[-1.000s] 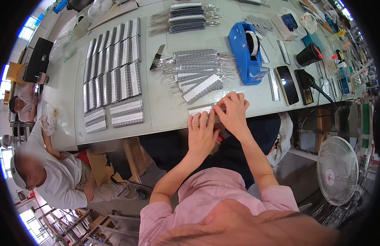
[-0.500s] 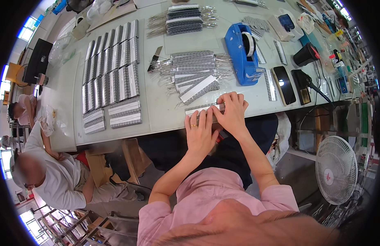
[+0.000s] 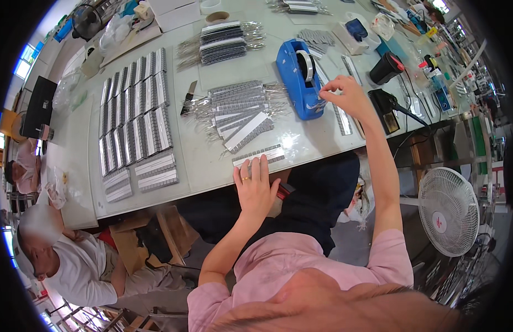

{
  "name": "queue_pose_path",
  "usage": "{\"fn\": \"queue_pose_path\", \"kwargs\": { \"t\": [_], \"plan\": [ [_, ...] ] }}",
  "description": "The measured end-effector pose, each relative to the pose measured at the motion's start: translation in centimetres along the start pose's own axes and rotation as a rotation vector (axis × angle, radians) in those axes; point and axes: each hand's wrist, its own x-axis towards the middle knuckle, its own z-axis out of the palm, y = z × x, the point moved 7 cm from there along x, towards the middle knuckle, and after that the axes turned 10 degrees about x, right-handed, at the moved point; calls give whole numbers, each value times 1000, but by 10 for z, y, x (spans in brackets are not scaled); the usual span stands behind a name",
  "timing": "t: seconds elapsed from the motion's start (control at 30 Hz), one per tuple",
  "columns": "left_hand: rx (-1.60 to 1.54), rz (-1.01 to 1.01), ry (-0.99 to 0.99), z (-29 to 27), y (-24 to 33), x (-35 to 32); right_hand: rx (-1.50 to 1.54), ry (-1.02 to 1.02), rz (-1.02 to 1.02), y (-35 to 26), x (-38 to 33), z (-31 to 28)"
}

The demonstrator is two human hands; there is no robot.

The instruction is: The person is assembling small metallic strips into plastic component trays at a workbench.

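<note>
Gray segmented strip (image 3: 260, 155) w/ a pale band lay on the table (image 3: 204, 160) near its front edge, under the fingertips of the L hand (image 3: 254, 188). That hand was open, fingers a bit apart, thumb off to the side; it rested on the strip, no grip around it. R hand (image 3: 347, 98) was up at the cutting end of the blue tape dispenser (image 3: 291, 77), thumb & index close tog.; couldn't tell if tape was btwn them.

Just beyond the strip sat a loose pile of wired strips (image 3: 237, 105), top ones askew; farther back, a tidier wired stack (image 3: 223, 47). Off left, rows of strips (image 3: 136, 108) lay neatly side by side, w/ two small groups nearer the edge.

Progress, as a judgement: this strip looked mid-job, prob. at a taping step, not yet done. Wired pile poss. = finished pcs, neat rows poss. = those left, so approx. a lot remained; direction of flow unconfirmed, tho.
</note>
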Motion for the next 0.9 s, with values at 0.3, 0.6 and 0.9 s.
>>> {"fn": "queue_pose_path", "kwargs": {
  "t": [0.3,0.6,0.9],
  "plan": [
    [5,-24,-8,1,-2,-1,59,353,-60,-4,-34,6],
    [4,-20,5,0,-2,1,-60,343,-121,-7,-82,70],
    [11,-16,18,0,-2,3,205,42,-92,-46,-100,146]
  ]
}}
